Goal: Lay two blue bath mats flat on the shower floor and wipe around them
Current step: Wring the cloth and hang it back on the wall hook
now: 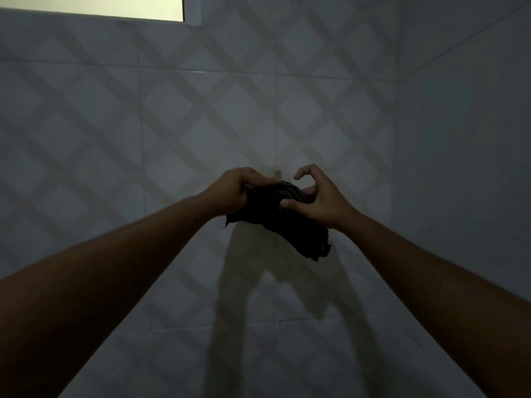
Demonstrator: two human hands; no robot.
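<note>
Hands bunching a dark cloth at the tiled wall

Both arms reached out toward the tiled wall (115, 124), which was dim and crossed with a diamond pattern. The left hand (232, 191) was closed around one end of a dark cloth (290, 222), fingers curled tight into the fabric. The right hand (319, 196) touched the other side, its thumb pressed on the cloth while the forefinger curved up, clear of it. The cloth hung crumpled between the hands, just below a small hook (277, 173) on the wall. A lit window (92, 5) showed at the upper left. No bath mats were in sight.
</note>
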